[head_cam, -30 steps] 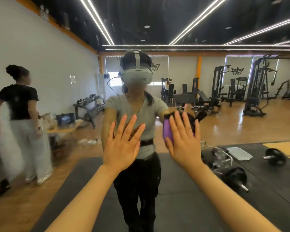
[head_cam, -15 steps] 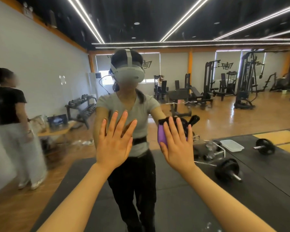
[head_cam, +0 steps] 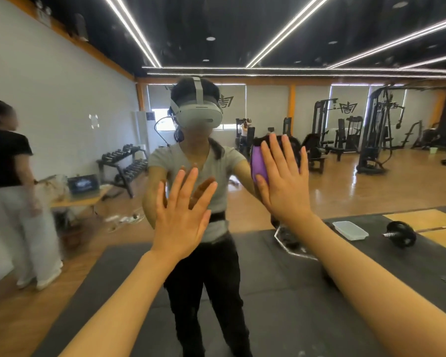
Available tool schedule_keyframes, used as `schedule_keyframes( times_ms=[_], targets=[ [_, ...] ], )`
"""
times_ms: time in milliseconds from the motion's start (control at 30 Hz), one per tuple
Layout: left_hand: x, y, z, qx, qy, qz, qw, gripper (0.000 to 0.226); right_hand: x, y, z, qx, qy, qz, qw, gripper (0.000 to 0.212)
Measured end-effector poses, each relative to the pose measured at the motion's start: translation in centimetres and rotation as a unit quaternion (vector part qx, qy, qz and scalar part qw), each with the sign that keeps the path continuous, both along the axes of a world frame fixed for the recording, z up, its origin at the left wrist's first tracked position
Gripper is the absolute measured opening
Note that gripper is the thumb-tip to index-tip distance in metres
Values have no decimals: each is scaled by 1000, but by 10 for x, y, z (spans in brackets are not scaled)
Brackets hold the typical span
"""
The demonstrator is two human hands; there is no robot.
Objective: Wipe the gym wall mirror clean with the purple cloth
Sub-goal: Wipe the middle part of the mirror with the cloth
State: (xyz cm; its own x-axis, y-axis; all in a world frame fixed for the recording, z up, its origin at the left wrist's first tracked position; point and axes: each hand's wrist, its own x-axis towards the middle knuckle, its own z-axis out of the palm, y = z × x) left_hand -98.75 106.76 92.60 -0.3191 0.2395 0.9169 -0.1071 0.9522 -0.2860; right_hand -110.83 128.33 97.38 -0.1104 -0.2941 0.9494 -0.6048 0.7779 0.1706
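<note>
The cloth [head_cam: 258, 164] lay flat against the mirror [head_cam: 62, 81], pinned under the right hand [head_cam: 285, 181], with its purple edge showing left of the fingers and a dark part above them. That hand's fingers [head_cam: 273, 153] were straight and spread, pressing the cloth to the glass rather than curling round it. The left hand [head_cam: 183, 217] was flat on the mirror too, lower than the cloth and to its left, fingers straight and slightly fanned, holding nothing. In the mirror behind both hands stood the reflection [head_cam: 198, 191] of the person, in a grey shirt and a headset [head_cam: 198, 115]. Right of the cloth and lower, the glass showed a clear tray [head_cam: 350, 230] and a dumbbell [head_cam: 401, 234] on dark mats. Far left of the cloth a second person [head_cam: 13, 191] stood, near a dumbbell rack [head_cam: 124, 166].
</note>
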Motion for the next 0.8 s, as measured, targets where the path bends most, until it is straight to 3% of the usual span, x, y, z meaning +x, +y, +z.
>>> schedule_keyframes(
  times_ms=[333, 467, 633, 800],
  targets=[
    [-34, 42, -8, 0, 11, 44, 999, 59, -15, 35, -103, 87, 33, 12, 996, 62],
    [-42, 38, -13, -16, 26, 72, 997, 61, -21, 43, -77, 112, 54, 29, 992, 64],
    [-44, 37, -12, -16, 31, 65, 997, 56, -29, 47, -6, 33, 37, 24, 998, 61],
    [-45, 37, -13, -20, 43, 59, 997, 53, -27, 40, -32, -6, 15, 37, 999, 61]
  ],
)
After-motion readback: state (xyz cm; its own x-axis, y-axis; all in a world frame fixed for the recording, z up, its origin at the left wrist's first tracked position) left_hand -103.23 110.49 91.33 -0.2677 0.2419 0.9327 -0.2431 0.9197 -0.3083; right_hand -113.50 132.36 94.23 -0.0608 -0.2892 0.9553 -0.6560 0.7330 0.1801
